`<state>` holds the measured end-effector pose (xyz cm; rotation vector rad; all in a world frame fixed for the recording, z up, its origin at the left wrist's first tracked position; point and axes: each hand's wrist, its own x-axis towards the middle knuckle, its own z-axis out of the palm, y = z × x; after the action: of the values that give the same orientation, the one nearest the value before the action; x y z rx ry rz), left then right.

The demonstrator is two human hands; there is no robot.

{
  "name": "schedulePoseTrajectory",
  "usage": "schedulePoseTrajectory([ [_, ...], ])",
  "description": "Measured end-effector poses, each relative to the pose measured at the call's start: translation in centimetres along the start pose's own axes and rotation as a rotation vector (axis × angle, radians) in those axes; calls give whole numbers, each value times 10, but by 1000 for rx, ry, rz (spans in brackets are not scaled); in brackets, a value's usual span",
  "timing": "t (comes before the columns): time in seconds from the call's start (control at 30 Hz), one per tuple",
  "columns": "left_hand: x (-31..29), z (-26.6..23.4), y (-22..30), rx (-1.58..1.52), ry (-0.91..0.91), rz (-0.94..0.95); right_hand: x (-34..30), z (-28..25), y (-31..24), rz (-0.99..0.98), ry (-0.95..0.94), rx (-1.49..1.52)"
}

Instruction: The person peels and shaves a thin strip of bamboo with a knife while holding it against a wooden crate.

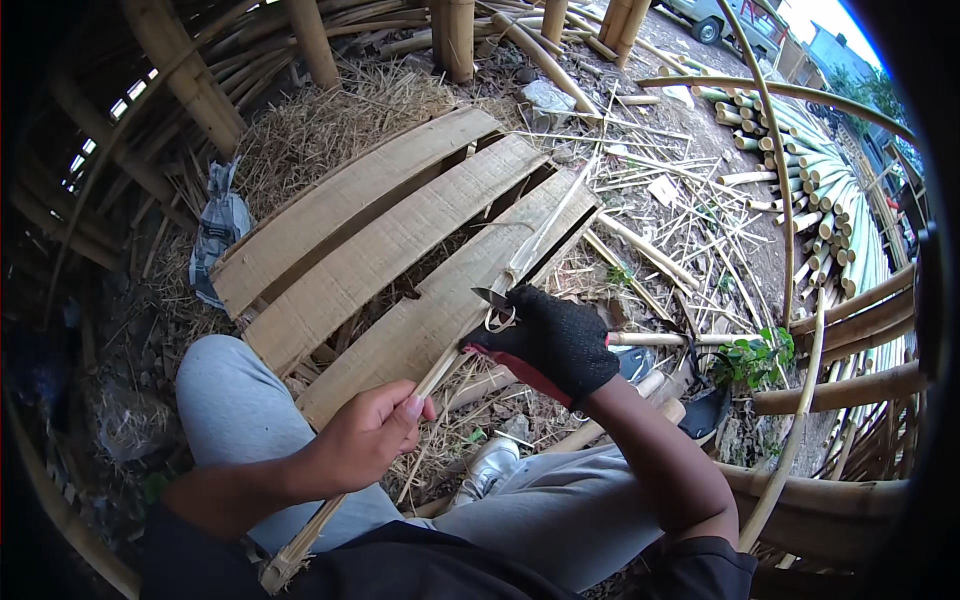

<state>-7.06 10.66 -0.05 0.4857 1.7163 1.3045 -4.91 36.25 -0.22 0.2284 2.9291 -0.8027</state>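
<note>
My bare left hand [365, 440] is closed round a long, pale bamboo strip [312, 535]. The strip runs slantwise from beside my lap, past my knees and out over a low platform of wooden planks [395, 250]. My right hand [555, 345] wears a black knit glove with a red palm. It is closed on a knife [491, 297], whose short dark blade points left across the strip; the handle is hidden in the glove. A thin curled shaving [497, 322] hangs just below the blade. My right thumb lies against the strip.
Straw and bamboo scraps [690, 235] litter the ground. Cut green bamboo poles [825, 200] are stacked at right. A crumpled plastic bag [220, 225] lies left of the planks. Bamboo posts [455, 40] stand at the back, and bent bamboo bars [850, 390] cross the right side.
</note>
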Motion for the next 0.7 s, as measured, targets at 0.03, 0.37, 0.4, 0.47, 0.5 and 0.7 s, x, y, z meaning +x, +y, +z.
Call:
schedulePoseTrajectory([
  [0.03,0,0,0,1,1,-3,1,5,-1,0,-1,3],
  [0.37,5,1,1,36,91,17,18,61,31,-257,282,-71],
  [0.4,6,2,0,40,97,25,19,61,33,-400,361,-183],
  [0.47,6,2,-2,75,99,25,17,54,25,-308,310,-150],
  [0.5,5,2,-3,113,103,28,16,48,18,-219,261,-117],
  [0.7,5,3,-7,194,117,11,14,47,21,-362,361,-174],
])
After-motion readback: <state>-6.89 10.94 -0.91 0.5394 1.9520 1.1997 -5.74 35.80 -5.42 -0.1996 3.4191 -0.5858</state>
